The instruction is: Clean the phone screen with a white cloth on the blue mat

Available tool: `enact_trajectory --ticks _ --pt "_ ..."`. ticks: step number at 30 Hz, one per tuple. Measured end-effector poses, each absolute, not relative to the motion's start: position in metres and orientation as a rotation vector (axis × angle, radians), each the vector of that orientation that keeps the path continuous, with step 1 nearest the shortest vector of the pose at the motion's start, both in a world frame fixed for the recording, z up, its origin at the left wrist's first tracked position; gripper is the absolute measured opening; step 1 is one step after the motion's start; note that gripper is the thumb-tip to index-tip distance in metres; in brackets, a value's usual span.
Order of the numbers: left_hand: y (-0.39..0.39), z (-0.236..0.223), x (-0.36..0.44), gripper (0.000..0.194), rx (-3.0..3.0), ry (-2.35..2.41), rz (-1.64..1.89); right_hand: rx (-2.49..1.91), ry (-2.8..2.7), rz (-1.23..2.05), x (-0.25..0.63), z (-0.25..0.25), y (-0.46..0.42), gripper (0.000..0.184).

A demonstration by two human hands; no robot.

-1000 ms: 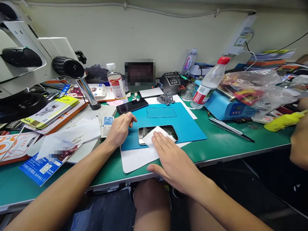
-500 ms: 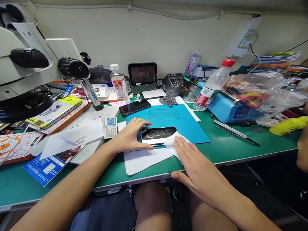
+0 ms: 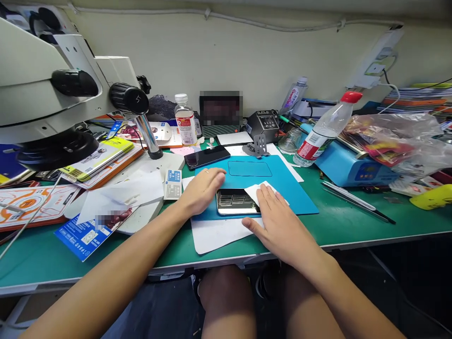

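Observation:
A phone (image 3: 237, 201) with a dark, shiny screen lies sideways on the blue mat (image 3: 296, 200). The white wipe (image 3: 251, 192) covers its right end, with my right hand (image 3: 278, 221) pressing on it, fingers together and thumb out to the side. At the phone's upper left corner is my left hand (image 3: 203, 190), its thumb and fingers drawn together and nothing visible in them. Beneath the mat's front edge a white sheet (image 3: 215, 238) sticks out. A thin dark rounded outline (image 3: 250, 161) lies farther up the mat.
Behind the mat are a second phone (image 3: 207, 157) and a labelled bottle (image 3: 186, 123). A microscope (image 3: 70, 108) looms at left above booklets (image 3: 99, 157). At right stand a tilted red-capped bottle (image 3: 319, 134), a blue device (image 3: 344, 165) and tweezers (image 3: 356, 200).
My left hand has come off the phone's left end, its thumb moving up to its fingers. My right hand and the wipe have moved slightly up along the phone. The camera view has turned left.

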State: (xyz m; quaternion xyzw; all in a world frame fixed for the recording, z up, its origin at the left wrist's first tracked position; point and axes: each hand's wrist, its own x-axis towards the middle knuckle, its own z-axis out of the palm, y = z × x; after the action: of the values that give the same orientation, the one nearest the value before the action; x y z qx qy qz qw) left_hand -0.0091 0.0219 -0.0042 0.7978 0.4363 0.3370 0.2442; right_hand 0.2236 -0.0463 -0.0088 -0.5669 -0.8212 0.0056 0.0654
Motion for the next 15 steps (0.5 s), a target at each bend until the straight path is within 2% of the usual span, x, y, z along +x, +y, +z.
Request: enact_trajectory --ticks 6,15 --pt "0.024 -0.006 -0.008 0.059 2.010 1.375 1.185 -1.607 -2.498 0.216 0.163 -0.001 -0.042 0.117" --pt "0.025 -0.006 -0.009 0.062 1.975 1.368 1.199 -1.523 -2.480 0.227 0.139 -0.003 -0.043 0.119"
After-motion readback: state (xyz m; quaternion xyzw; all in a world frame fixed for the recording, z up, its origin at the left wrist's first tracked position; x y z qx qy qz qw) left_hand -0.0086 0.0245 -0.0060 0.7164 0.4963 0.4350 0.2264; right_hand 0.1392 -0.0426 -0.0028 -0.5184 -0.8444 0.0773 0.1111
